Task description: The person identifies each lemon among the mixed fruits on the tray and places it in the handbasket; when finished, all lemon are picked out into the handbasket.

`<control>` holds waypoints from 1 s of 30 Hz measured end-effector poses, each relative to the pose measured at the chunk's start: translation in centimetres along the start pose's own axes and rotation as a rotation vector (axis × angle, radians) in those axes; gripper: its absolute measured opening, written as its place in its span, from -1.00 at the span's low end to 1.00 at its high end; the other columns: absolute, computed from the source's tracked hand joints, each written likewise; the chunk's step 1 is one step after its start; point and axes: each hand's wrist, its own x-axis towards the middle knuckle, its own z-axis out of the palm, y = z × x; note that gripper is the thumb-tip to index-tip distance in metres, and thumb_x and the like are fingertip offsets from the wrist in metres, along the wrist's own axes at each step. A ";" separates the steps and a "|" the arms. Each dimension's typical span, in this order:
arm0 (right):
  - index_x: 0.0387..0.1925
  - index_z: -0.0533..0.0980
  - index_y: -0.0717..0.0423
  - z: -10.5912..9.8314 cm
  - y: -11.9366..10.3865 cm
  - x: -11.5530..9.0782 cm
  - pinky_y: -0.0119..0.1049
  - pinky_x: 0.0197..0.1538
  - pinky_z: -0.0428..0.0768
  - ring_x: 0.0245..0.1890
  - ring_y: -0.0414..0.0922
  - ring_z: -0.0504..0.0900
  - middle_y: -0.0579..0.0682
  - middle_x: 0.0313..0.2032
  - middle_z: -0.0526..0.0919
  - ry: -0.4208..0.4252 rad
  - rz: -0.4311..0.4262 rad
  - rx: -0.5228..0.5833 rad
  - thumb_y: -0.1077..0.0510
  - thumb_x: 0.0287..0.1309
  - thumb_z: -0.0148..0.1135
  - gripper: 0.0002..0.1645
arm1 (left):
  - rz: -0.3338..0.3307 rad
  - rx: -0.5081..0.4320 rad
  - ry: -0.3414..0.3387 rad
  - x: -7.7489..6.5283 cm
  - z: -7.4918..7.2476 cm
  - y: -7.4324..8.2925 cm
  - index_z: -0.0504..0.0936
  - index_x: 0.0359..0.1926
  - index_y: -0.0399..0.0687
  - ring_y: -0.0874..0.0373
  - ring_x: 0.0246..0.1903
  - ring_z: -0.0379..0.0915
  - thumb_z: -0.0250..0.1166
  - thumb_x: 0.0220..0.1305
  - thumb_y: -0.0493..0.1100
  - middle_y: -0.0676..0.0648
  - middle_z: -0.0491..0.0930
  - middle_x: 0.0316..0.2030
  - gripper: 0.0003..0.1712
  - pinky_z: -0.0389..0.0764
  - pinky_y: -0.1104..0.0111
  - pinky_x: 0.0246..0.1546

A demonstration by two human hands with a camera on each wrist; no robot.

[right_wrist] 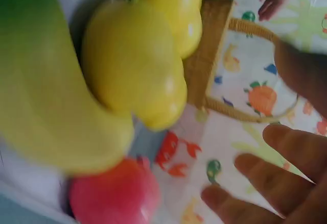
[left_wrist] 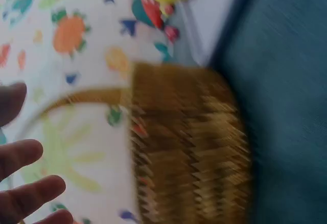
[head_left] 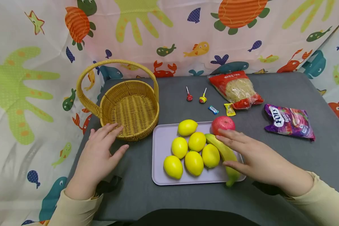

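Note:
My left hand (head_left: 99, 157) hovers at the near-left side of a wicker basket (head_left: 130, 131), fingers extended and holding nothing. The basket has a tall arched handle and nothing inside; its woven wall fills much of the blurred left wrist view. My right hand (head_left: 251, 155) is over the right end of a lilac tray (head_left: 161, 135), fingers stretched toward a banana (head_left: 224, 149) and a red pomegranate-like fruit (head_left: 222, 125). Several lemons (head_left: 194, 163) lie on the tray left of the banana. The banana's near end sticks out past the tray's front edge. Whether the right fingers touch the fruit, I cannot tell.
Behind the tray lie two lollipops (head_left: 189, 97), a small blue-wrapped candy (head_left: 213, 110) and a yellow-wrapped candy (head_left: 229, 109). A red bag of noodle-like food (head_left: 237, 89) is at the back, a purple snack packet (head_left: 289, 121) to the right. Patterned curtain (head_left: 186, 31) surrounds the grey table (head_left: 130, 201).

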 end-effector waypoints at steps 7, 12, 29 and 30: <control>0.02 0.67 -0.09 2.6 0.0 2.4 -0.07 0.11 0.64 0.05 -0.22 0.59 -0.23 0.03 0.65 0.038 -0.122 0.034 0.07 0.01 0.59 -0.52 | -0.019 -0.101 0.079 -0.9 2.4 -3.0 0.67 0.12 -0.08 -0.15 0.23 0.41 0.49 0.22 -0.06 -0.15 0.59 0.16 -0.54 0.29 -0.13 0.34; 0.02 0.67 -0.04 3.7 0.2 3.6 -0.03 0.23 0.58 0.19 -0.10 0.52 -0.08 0.14 0.61 -0.052 -0.236 0.046 0.23 -0.06 0.60 -0.47 | -0.027 -0.121 0.106 -0.8 3.8 -3.8 0.73 0.00 -0.03 -0.08 0.17 0.43 0.47 0.25 -0.07 -0.07 0.64 0.05 -0.68 0.36 -0.02 0.26; 0.04 0.64 -0.11 4.6 0.5 5.8 -0.11 0.19 0.54 0.08 -0.15 0.44 -0.17 0.01 0.54 -0.114 -0.264 -0.038 0.28 -0.11 0.60 -0.39 | 0.043 -0.158 0.210 1.1 5.9 -5.2 0.73 -0.28 0.04 -0.03 -0.10 0.52 0.51 0.19 -0.18 -0.01 0.67 -0.21 -0.89 0.45 0.03 0.03; 0.05 0.63 -0.11 4.5 0.5 5.9 -0.12 0.18 0.54 0.07 -0.15 0.44 -0.18 0.00 0.53 -0.117 -0.259 -0.042 0.23 -0.10 0.61 -0.40 | 0.049 -0.155 0.214 1.2 6.0 -5.3 0.73 -0.28 0.04 -0.03 -0.12 0.52 0.51 0.19 -0.18 -0.01 0.67 -0.21 -0.89 0.45 0.03 0.01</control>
